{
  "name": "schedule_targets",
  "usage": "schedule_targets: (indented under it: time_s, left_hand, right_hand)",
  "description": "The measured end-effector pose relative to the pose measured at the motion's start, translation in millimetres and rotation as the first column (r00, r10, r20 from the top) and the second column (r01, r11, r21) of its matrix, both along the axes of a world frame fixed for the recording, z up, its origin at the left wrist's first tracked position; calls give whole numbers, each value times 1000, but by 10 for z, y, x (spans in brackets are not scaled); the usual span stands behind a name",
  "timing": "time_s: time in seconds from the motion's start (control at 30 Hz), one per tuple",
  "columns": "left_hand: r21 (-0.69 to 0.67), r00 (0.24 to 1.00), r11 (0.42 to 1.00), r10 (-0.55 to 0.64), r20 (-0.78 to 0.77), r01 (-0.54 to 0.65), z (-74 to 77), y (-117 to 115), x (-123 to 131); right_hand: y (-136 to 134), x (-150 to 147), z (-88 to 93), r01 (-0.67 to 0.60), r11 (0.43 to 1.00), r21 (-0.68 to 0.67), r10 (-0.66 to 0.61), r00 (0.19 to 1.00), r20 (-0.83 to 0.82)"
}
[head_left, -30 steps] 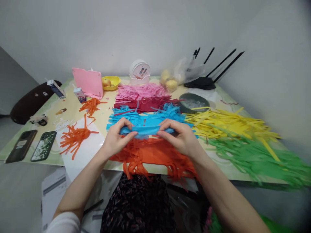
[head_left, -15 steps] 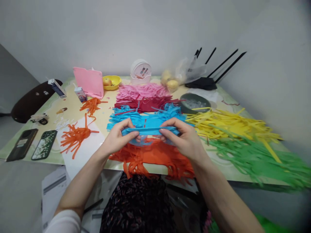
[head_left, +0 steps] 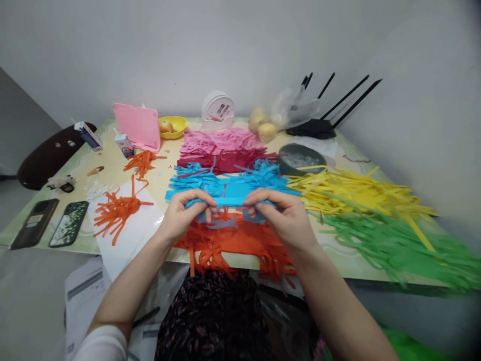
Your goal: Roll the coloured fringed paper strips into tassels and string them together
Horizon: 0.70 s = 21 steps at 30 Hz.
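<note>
The left hand (head_left: 188, 209) and right hand (head_left: 282, 213) are both pinched closed on the blue strip (head_left: 230, 201), above the orange paper (head_left: 240, 238). It's maybe rolled, but blurry. Roll gently, keeping both sides even.

Facing a plain grey wall (head_left: 158, 50) across a pale yellow-and-green table (head_left: 105, 158) standing close against it. Seeing a dark brown chair (head_left: 47, 158) at the table's left edge, grey floor (head_left: 30, 291) below, soft light.
</note>
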<state>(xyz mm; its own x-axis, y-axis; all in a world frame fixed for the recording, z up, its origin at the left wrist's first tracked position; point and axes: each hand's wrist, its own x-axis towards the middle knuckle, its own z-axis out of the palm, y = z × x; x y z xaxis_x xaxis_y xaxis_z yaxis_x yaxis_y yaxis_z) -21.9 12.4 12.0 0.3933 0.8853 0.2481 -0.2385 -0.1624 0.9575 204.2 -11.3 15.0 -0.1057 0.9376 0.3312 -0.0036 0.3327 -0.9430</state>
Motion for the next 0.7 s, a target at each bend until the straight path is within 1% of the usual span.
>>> schedule_targets:
  time_s: [0.07,0.1,0.2,0.27,0.37,0.43,0.5,0.57,0.63,0.7]
  left_hand:
    - [105,997,994,2,-74,6,8,5,-18]
    - [163,992,987,18,-122,3,19,6,-27]
    - [293,966,956,92,-242,-18,59,-2,-42]
    - [336,949,942,118,-294,-13,74,-11,-44]
    - [358,917,934,142,-372,1,74,-21,-44]
    - [351,880,936,200,-431,-40,68,-21,-41]
    - [328,834,939,261,-486,-103,64,-16,-33]
    - [281,821,949,273,-502,-144,60,-10,-18]
    - [180,871,972,218,-441,-152,55,-11,6]
    - [48,938,992,129,-322,-119,49,-19,33]
  right_hand:
    - [3,2,-3,-15,1000,27,15,1000,13]
    - [2,2,2,-4,999,40,2,999,42]
    - [-15,0,34,91,995,44,-97,981,170]
    - [-30,4,56,134,990,38,-140,959,246]
    - [-50,18,76,163,984,67,-176,912,371]
    - [-60,24,85,184,978,99,-209,871,445]
    - [-67,21,91,201,973,112,-230,846,481]
    - [-67,8,87,193,979,70,-203,866,457]
    - [-63,-14,69,146,989,-32,-127,935,332]
    - [-57,-35,37,87,988,-127,-65,984,168]
